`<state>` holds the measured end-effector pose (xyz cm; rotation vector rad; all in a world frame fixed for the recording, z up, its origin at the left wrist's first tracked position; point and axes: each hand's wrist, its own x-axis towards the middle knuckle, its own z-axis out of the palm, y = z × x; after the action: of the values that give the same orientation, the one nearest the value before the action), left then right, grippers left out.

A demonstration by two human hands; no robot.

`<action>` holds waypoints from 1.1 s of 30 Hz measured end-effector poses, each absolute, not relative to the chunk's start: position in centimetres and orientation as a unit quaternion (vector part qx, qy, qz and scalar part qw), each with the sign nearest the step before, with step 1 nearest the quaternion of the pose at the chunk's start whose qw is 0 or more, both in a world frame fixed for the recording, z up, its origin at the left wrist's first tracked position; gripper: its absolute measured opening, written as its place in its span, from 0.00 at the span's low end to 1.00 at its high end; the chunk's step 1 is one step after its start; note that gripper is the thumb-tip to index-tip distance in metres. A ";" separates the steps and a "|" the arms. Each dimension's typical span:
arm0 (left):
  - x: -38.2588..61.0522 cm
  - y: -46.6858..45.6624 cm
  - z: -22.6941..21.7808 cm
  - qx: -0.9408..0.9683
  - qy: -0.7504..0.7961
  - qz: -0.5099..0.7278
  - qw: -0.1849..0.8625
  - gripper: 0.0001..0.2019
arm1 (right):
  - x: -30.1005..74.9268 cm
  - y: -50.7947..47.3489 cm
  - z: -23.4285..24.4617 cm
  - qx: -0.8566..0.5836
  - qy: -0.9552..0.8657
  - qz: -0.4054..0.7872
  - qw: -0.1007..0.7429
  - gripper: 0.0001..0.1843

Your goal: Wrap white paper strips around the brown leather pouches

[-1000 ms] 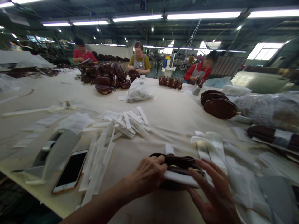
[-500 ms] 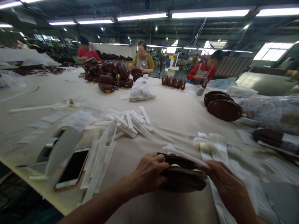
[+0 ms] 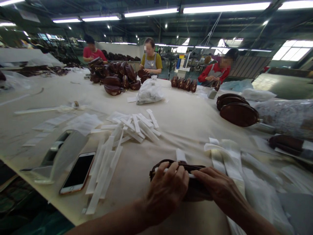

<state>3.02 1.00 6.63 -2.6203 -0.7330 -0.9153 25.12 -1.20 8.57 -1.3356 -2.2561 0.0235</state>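
A small dark brown leather bag [image 3: 197, 192] lies on the table right before me, mostly covered by my hands. Along its upper, zipped side runs a narrow white strip [image 3: 192, 175], partly hidden by fingers. My left hand [image 3: 168, 184] curls over the left part of the bag, fingertips on the strip. From the other side, my right hand [image 3: 216, 182] grips the bag's right part and pinches the strip with its fingertips. Just behind the bag lies another white piece [image 3: 181, 155].
A pile of white strips [image 3: 132, 125], a phone [image 3: 77, 173] and a tape dispenser [image 3: 57, 147] lie to the left. On the right are stacked brown bags [image 3: 239, 114] and white sheets [image 3: 232, 160]. Three people work across the table, near a white plastic bag [image 3: 150, 91] and piled brown bags [image 3: 113, 81].
My left hand has slid up over the bag's top, and my right hand has moved left onto the bag. The zipper, seen before, is now covered by fingers and the strip.
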 end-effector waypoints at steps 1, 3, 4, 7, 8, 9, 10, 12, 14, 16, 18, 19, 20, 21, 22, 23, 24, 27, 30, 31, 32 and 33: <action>3.2 1.4 6.3 -0.910 -0.245 -0.310 0.127 0.14 | 25.2 -1.2 8.5 -0.493 -0.833 0.007 0.251 0.15; 3.5 2.1 5.6 -0.916 -0.235 -0.308 0.105 0.14 | 25.4 -1.2 8.0 -0.497 -0.834 0.005 0.241 0.15; 3.6 2.4 5.2 -0.915 -0.236 -0.313 0.092 0.14 | 25.5 -1.3 7.7 -0.500 -0.832 0.002 0.241 0.16; 3.4 3.0 4.7 -0.907 -0.266 -0.325 0.042 0.14 | 25.9 -1.7 6.6 -0.501 -0.825 -0.021 0.259 0.17; 3.3 3.0 4.7 -0.904 -0.275 -0.327 0.031 0.14 | 26.0 -1.9 6.3 -0.498 -0.826 -0.026 0.263 0.18; 3.2 3.1 4.7 -0.903 -0.278 -0.326 0.025 0.15 | 26.1 -2.0 6.1 -0.495 -0.828 -0.032 0.261 0.18; 3.2 3.2 4.7 -0.905 -0.278 -0.321 0.025 0.17 | 26.1 -2.2 6.0 -0.494 -0.831 -0.041 0.253 0.18; 3.1 3.3 4.5 -0.912 -0.277 -0.302 0.031 0.20 | 26.2 -2.3 5.9 -0.492 -0.836 -0.079 0.230 0.18; 3.2 3.6 4.3 -0.918 -0.278 -0.282 0.033 0.21 | 26.4 -2.1 5.8 -0.490 -0.834 -0.133 0.215 0.21; 3.4 3.8 4.1 -0.921 -0.277 -0.271 0.030 0.19 | 26.5 -1.7 5.5 -0.488 -0.834 -0.157 0.205 0.25; 3.6 4.0 4.2 -0.927 -0.273 -0.256 0.024 0.17 | 26.6 -1.3 5.0 -0.494 -0.834 -0.143 0.198 0.27; 3.7 4.1 4.5 -0.932 -0.273 -0.238 0.019 0.16 | 26.7 -1.1 4.7 -0.495 -0.836 -0.132 0.198 0.26; 3.8 4.2 4.9 -0.937 -0.277 -0.212 0.011 0.15 | 26.6 -0.9 4.5 -0.493 -0.837 -0.124 0.201 0.25; 4.0 4.4 5.5 -0.942 -0.284 -0.179 0.000 0.15 | 26.5 -0.8 4.3 -0.488 -0.839 -0.123 0.207 0.23; 4.2 4.6 6.2 -0.946 -0.291 -0.142 -0.011 0.16 | 26.4 -0.6 4.1 -0.481 -0.840 -0.127 0.217 0.22; 4.5 4.9 7.0 -0.950 -0.296 -0.098 -0.026 0.18 | 26.3 -0.5 4.0 -0.472 -0.841 -0.134 0.227 0.20; 4.8 5.2 7.8 -0.952 -0.296 -0.054 -0.044 0.20 | 26.3 -0.3 3.9 -0.465 -0.841 -0.144 0.237 0.19; 5.9 6.6 9.7 -0.954 -0.282 0.042 -0.097 0.21 | 26.3 0.4 3.9 -0.446 -0.842 -0.166 0.254 0.17; 6.8 7.6 10.6 -0.945 -0.294 0.072 -0.125 0.19 | 26.7 1.5 4.3 -0.430 -0.848 -0.172 0.255 0.17; 7.0 7.6 10.8 -0.940 -0.308 0.076 -0.130 0.18 | 26.7 1.8 4.4 -0.430 -0.848 -0.175 0.255 0.17; 7.2 7.4 10.9 -0.934 -0.323 0.078 -0.134 0.19 | 26.6 2.0 4.5 -0.436 -0.845 -0.173 0.256 0.17; 7.2 7.0 11.0 -0.928 -0.338 0.080 -0.136 0.21 | 26.4 2.1 4.5 -0.452 -0.836 -0.159 0.267 0.16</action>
<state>7.25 7.01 11.04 -3.1970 -1.1659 0.2740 26.35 2.05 4.47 -1.2200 -2.2565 -0.4291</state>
